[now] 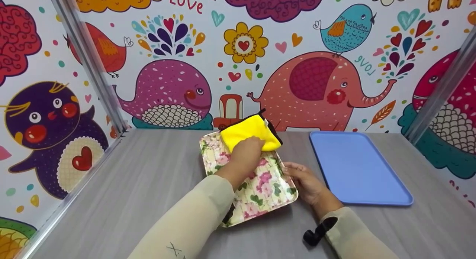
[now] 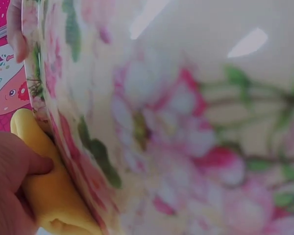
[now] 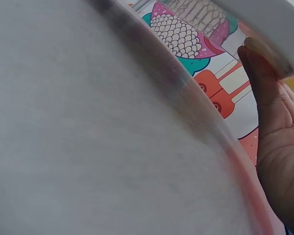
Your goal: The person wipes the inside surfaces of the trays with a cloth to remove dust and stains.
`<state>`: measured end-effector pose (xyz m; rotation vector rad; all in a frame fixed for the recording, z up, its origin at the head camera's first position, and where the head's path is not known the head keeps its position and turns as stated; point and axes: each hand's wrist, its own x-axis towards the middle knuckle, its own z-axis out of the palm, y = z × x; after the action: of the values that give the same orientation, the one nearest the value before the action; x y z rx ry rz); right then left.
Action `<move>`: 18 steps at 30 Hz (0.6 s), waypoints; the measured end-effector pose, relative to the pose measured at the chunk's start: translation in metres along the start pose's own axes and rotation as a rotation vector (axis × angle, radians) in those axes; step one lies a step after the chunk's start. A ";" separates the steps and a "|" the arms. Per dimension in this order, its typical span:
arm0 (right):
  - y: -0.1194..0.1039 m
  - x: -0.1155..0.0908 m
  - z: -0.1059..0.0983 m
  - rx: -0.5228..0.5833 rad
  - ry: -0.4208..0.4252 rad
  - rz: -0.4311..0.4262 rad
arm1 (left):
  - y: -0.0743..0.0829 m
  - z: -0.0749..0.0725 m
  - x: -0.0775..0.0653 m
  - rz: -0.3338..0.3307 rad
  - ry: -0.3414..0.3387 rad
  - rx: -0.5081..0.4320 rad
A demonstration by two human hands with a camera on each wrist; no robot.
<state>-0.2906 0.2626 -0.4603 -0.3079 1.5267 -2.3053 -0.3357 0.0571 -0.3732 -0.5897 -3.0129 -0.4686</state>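
Observation:
A floral tray [image 1: 266, 188] is tilted over the grey table in the head view, its pink-flowered face toward me. My right hand [image 1: 308, 184] holds it by the right edge, and the thumb is at the rim in the right wrist view. On the tray's far end, my left hand [image 1: 246, 155] grips a yellow cloth [image 1: 243, 128] with a black border. The left wrist view shows that cloth [image 2: 59, 196] pressed along the tray's rim, the left thumb bent over it. Most of the left fingers are hidden.
To the right, a flat blue tray [image 1: 360, 170] lies on the grey table [image 1: 156, 177]. Patterned wall panels [image 1: 178, 88] stand behind the table and at both sides, joined by metal posts [image 1: 89, 62].

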 end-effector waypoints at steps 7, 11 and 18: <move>0.000 0.000 0.001 -0.003 0.018 0.009 | -0.006 0.001 -0.005 0.071 0.020 0.151; 0.000 0.000 0.000 -0.013 0.029 0.009 | -0.011 0.002 -0.006 0.069 0.013 0.163; 0.000 0.000 -0.001 -0.005 0.043 0.013 | -0.021 0.001 -0.007 0.067 0.010 0.169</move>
<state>-0.2911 0.2631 -0.4602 -0.2511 1.5499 -2.3131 -0.3367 0.0367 -0.3807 -0.6706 -2.9722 -0.2104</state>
